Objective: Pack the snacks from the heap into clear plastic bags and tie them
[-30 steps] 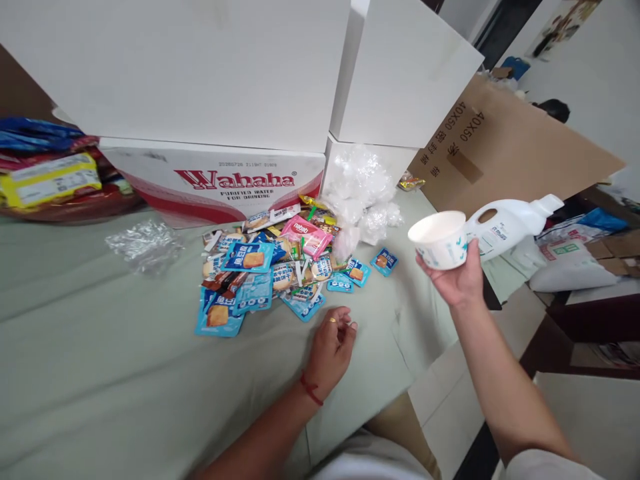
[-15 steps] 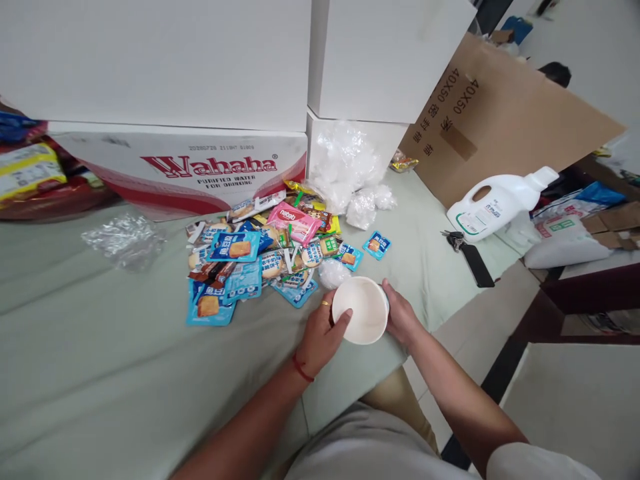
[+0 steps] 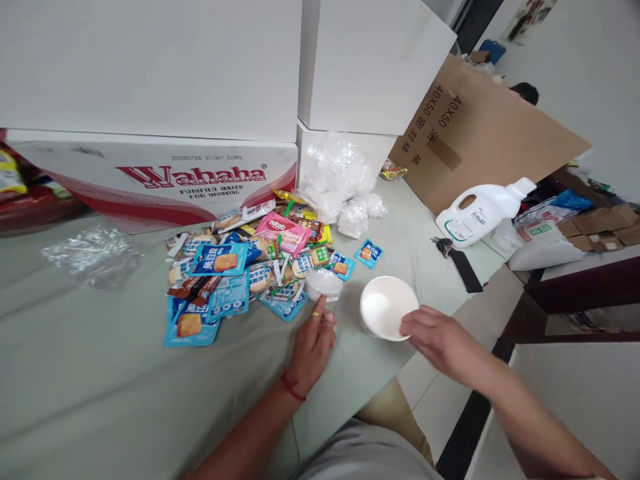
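My right hand (image 3: 443, 340) pinches the near right rim of a white paper bowl (image 3: 384, 303), which is tilted slightly and shows its bare inside. To its left, my left hand (image 3: 313, 347) is off the bowl and holds nothing. Its index finger reaches forward to the edge of a clear, rounded plastic piece (image 3: 324, 283); whether this is a lid or crumpled wrap I cannot tell. Just beyond lies a heap of wrapped snacks, with blue snack packets (image 3: 220, 259) and a pink nabati packet (image 3: 283, 233) on it. One small blue packet (image 3: 369, 253) lies apart.
A Wahaha water carton (image 3: 200, 187) stands behind the heap. Clear plastic bags (image 3: 337, 177) bunch beside it, and clear wrap (image 3: 93, 257) lies left. On the right are a white detergent bottle (image 3: 480, 213), keys with a black phone-like slab (image 3: 465, 267), and a cardboard sheet (image 3: 485, 127).
My left hand has let go of the bowl and moved to the plastic piece. My right hand has shifted its grip to the rim and carried the bowl a little right. The view has moved slightly.
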Motion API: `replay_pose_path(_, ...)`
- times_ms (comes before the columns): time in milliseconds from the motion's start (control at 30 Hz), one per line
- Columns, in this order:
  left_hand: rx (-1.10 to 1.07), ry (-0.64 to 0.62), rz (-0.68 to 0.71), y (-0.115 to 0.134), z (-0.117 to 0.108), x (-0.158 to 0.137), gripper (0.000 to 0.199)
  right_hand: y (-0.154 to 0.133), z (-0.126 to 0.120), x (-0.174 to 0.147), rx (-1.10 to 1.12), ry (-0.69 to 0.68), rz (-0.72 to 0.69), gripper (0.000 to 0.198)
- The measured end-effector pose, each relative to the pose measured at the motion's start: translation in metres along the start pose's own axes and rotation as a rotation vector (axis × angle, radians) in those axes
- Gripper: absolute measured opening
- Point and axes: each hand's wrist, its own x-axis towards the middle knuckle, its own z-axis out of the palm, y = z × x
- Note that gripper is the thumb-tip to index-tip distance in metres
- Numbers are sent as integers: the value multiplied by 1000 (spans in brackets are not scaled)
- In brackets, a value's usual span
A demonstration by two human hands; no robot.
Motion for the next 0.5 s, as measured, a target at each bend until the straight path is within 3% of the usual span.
replay_pose_path(133, -40, 26, -40, -3, 3, 2, 67, 59, -57, 3, 200, -137, 372, 23)
replay_pose_path(233, -23, 33, -22, -3, 4, 3, 62, 113, -98, 57, 84, -153, 621, 8)
replay_pose_path(333, -28, 24, -8, -4, 4, 3, 57, 158, -140, 134, 3, 229, 793, 22)
replay_pose_path(400, -28, 34, -9, -7, 4, 3, 55, 180, -167, 178, -13, 384, 800, 12)
replay_pose_path(500, -1, 74, 37, -10, 4, 4, 53, 193, -189, 213, 16, 586, 731, 29)
